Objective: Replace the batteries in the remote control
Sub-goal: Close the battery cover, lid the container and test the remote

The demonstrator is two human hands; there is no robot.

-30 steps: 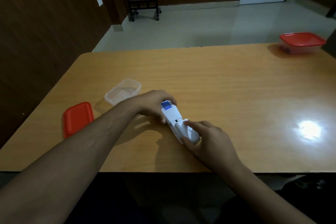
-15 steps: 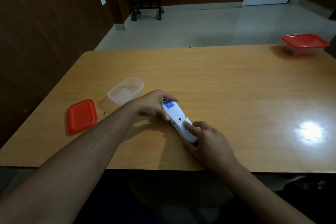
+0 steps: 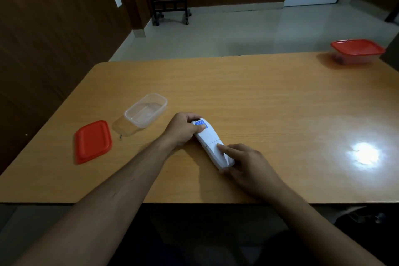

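Left hand [image 3: 183, 129] grips remote [image 3: 212, 143]; right hand [image 3: 248, 166] holds near end; blue label [image 3: 200, 123] unreadable.

A wooden table [image 3: 248, 93] fills mid-frame. On it lie a red lid [image 3: 92, 141] and clear tub [image 3: 146, 109] at left, a white remote [image 3: 212, 144] at centre, and a red-lidded box [image 3: 358, 51] at upper right.

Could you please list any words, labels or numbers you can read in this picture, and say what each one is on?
Blue sticker on the far end of the white remote control: it carries pale print, too small and blurred to read.
No other writing shows on anything.
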